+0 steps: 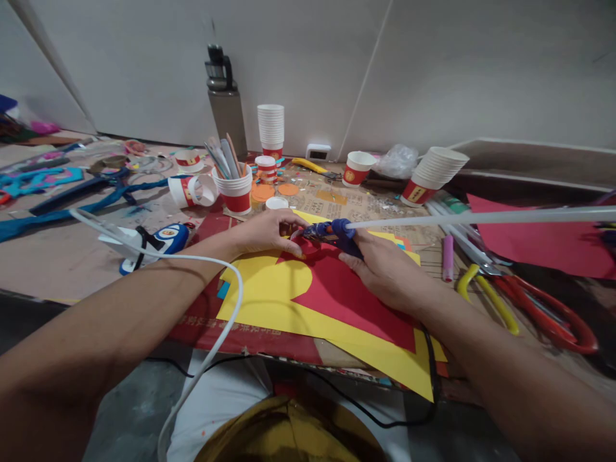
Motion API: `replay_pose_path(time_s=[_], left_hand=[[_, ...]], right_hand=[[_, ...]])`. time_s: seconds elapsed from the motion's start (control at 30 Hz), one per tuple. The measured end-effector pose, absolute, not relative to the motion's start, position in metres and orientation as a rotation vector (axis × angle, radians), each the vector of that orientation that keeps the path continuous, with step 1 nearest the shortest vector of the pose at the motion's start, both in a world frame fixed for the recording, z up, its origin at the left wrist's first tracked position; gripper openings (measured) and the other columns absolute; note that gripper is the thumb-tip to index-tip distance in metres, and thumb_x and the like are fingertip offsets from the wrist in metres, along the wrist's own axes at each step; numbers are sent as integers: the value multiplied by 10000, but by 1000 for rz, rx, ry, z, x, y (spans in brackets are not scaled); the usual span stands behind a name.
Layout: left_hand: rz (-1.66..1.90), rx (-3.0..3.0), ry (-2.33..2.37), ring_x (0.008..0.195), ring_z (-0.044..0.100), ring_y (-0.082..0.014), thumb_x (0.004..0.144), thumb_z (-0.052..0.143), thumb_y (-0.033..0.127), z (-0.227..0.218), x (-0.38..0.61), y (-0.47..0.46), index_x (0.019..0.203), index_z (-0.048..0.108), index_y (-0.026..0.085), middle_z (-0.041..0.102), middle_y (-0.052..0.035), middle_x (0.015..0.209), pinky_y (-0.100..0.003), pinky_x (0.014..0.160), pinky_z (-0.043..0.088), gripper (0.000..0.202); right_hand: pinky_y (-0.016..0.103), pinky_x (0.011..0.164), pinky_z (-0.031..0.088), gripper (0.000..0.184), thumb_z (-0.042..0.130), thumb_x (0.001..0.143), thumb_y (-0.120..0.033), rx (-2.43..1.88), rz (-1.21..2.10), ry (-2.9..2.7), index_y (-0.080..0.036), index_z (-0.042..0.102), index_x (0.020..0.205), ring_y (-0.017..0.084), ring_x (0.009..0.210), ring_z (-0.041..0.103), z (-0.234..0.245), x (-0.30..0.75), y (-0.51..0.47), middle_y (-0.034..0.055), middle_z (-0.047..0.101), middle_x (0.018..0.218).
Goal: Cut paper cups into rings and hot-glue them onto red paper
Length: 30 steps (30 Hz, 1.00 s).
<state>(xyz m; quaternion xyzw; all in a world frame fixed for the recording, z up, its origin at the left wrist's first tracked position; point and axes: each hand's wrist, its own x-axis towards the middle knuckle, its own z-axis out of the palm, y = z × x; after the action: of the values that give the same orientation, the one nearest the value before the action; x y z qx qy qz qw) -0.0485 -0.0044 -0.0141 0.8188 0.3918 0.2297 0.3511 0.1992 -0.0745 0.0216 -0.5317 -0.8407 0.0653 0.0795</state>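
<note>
My right hand (385, 269) is wrapped around a blue glue gun (339, 232), and a long white glue stick (471, 218) sticks out of its back end. The nozzle points left, towards my left hand (272, 232). Between the thumb and fingers of that hand is a small red round piece (308, 242), partly hidden, with the nozzle at or close against it. Below both hands lie a red paper sheet (356, 295) with a curved cutout and yellow paper (269, 308), stacked on the cardboard-covered table.
To the right are large red-handled scissors (553, 314), yellow-handled pliers (491, 298) and a pink marker (448, 258). Behind stand a cup of pencils (235, 192), stacked paper cups (433, 173) and a grey bottle (226, 115). A white cable (235, 301) crosses my left forearm.
</note>
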Motion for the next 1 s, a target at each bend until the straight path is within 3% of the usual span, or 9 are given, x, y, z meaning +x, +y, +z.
replay_pose_path(time_s=[0.2,0.57,1.0], left_hand=[[598,2108,1005,689,492,-117,623,809,368,-14,-49,-4,1106,676,177,570,11,786,-244,623,382,536],[585,2136,1024,662,467,-100,621,808,317,-11,-47,-5,1092,678,150,572,6,782,-234,613,356,516],[590,2112,1005,686,489,-117,625,809,362,-12,-48,-4,1098,683,177,571,4,787,-249,623,378,523]], right_hand=[[357,724,476,259,445,939,-340,-1522,142,-2513,-176,549,1110,281,911,648,23,202,-76,134,691,1057],[324,733,471,229,449,940,-327,-1569,332,-2497,-181,530,1097,258,956,638,22,191,-79,136,671,1115],[348,710,461,288,446,938,-346,-1616,155,-2492,-183,520,1163,282,919,644,24,199,-79,132,681,1111]])
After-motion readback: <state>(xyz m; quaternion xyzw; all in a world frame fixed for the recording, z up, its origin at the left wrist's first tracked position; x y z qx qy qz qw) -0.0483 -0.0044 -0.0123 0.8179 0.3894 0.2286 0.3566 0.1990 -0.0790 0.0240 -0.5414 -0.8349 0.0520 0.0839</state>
